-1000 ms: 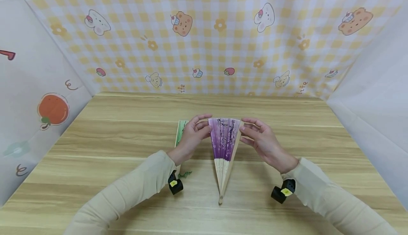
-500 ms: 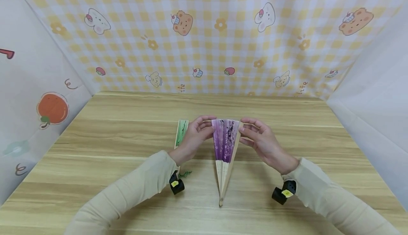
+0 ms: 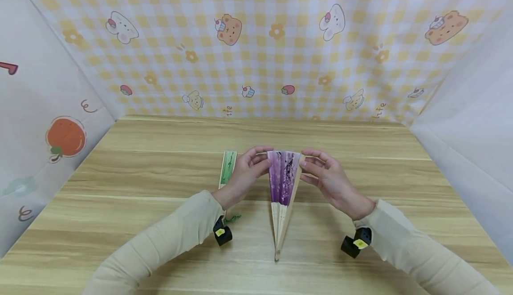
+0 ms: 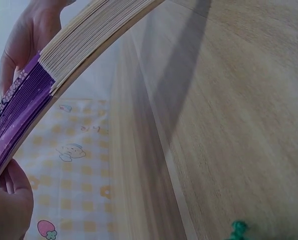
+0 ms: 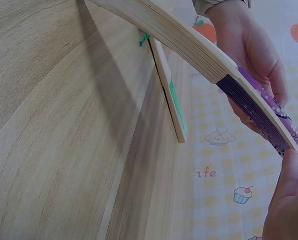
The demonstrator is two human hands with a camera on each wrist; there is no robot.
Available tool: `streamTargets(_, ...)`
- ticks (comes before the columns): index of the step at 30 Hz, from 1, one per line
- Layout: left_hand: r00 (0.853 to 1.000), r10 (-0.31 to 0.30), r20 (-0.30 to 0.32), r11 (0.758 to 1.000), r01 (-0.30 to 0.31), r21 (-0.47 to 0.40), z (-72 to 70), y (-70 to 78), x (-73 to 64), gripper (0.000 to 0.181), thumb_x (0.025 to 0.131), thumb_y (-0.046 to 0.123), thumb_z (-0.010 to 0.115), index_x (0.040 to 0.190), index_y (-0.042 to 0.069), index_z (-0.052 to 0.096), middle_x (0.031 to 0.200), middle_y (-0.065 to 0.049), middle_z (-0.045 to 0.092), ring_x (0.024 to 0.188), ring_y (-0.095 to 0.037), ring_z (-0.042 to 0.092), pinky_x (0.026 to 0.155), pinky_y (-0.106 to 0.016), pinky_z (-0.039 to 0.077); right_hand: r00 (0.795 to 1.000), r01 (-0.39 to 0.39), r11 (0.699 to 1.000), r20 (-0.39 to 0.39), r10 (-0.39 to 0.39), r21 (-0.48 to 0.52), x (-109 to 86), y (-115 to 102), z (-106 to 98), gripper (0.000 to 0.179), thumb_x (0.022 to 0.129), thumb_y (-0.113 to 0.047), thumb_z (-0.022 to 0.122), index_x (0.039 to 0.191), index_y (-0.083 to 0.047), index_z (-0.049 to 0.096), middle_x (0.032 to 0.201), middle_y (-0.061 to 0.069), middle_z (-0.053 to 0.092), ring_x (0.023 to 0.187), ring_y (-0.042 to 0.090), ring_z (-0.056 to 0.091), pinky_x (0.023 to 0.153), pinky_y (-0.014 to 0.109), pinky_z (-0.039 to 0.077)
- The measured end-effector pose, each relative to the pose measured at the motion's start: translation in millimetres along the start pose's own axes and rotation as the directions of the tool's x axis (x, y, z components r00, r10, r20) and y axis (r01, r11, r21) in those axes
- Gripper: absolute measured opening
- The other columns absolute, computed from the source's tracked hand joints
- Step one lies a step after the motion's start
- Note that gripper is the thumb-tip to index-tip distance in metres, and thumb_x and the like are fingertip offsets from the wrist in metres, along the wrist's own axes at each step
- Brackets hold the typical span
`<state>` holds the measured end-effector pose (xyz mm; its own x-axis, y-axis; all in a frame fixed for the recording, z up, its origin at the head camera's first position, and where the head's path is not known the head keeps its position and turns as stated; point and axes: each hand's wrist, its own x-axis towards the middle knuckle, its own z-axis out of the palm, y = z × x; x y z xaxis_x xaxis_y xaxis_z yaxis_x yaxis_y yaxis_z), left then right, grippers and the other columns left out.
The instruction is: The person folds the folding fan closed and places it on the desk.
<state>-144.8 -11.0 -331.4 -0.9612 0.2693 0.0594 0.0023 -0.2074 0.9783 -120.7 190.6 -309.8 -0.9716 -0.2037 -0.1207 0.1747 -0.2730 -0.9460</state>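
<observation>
Between the two hands is a purple folding fan [image 3: 285,177] with a blossom print and pale wooden ribs, spread to a narrow wedge. Its pivot end points toward the person. My left hand [image 3: 248,170] pinches the upper left edge between thumb and fingers. On the other side, my right hand [image 3: 330,177] pinches the upper right guard stick. In the left wrist view the ribs [image 4: 96,37] lie stacked close together. The right wrist view shows the fan [image 5: 189,47] raised at an angle over the table, casting a shadow.
A closed green folding fan [image 3: 228,167] lies on the wooden table [image 3: 160,161], partly behind the left hand. Its green tassel [image 3: 232,219] shows by the left wrist. Behind the table hangs a yellow checked cloth [image 3: 256,63].
The purple fan has narrowed as my left hand moved right toward the right hand, mostly in the first half second. More of the green fan shows. The right hand has barely moved.
</observation>
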Motion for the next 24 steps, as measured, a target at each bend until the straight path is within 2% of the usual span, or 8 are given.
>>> streamTargets(7, 1.0, -0.007, -0.019, 1.0, 0.007, -0.009, 2.1, -1.0, 1.3, 0.035, 0.081, -0.002, 0.059, 0.115, -0.001, 0.05, 0.096, -0.011, 0.057, 0.081, -0.014, 0.057, 0.08, -0.031, 0.05, 1.0, -0.004, 1.0, -0.001, 0.004, 0.007, 0.1, 0.8, 0.9, 0.021, 0.085, -0.003, 0.056, 0.103, -0.014, 0.052, 0.087, -0.001, 0.057, 0.079, 0.01, 0.057, 0.074, 0.024, 0.051)
streamTargets(14, 0.996, -0.023, -0.089, 0.997, 0.029, 0.069, 6.0, -1.3, 3.0, 0.039, 0.075, 0.001, 0.067, 0.111, 0.002, 0.053, 0.098, -0.011, 0.058, 0.083, -0.015, 0.058, 0.077, -0.028, 0.051, 1.0, -0.006, 1.0, 0.0, 0.006, 0.008, 0.2, 2.2, 1.2, 0.023, 0.086, -0.003, 0.056, 0.106, -0.011, 0.05, 0.087, -0.001, 0.058, 0.078, 0.011, 0.058, 0.073, 0.024, 0.051)
streamTargets(19, 0.995, -0.02, -0.099, 0.996, 0.029, 0.085, 8.6, -1.3, 2.6, 0.04, 0.074, 0.0, 0.068, 0.111, 0.0, 0.052, 0.096, -0.01, 0.058, 0.081, -0.015, 0.057, 0.075, -0.027, 0.05, 1.0, -0.005, 1.0, -0.002, 0.005, -0.002, 0.6, 3.7, 0.7, 0.029, 0.086, -0.003, 0.055, 0.113, -0.004, 0.046, 0.087, -0.002, 0.058, 0.077, 0.01, 0.058, 0.073, 0.023, 0.051)
streamTargets(24, 0.995, -0.012, -0.103, 0.995, 0.022, 0.1, 9.3, -1.2, 2.1, 0.04, 0.075, 0.0, 0.066, 0.112, -0.001, 0.052, 0.097, -0.011, 0.058, 0.082, -0.015, 0.057, 0.075, -0.026, 0.05, 1.0, 0.0, 1.0, -0.003, 0.0, 0.003, 0.5, 3.9, -0.4, 0.026, 0.086, -0.004, 0.056, 0.11, -0.007, 0.049, 0.087, -0.001, 0.058, 0.077, 0.01, 0.058, 0.073, 0.023, 0.051)
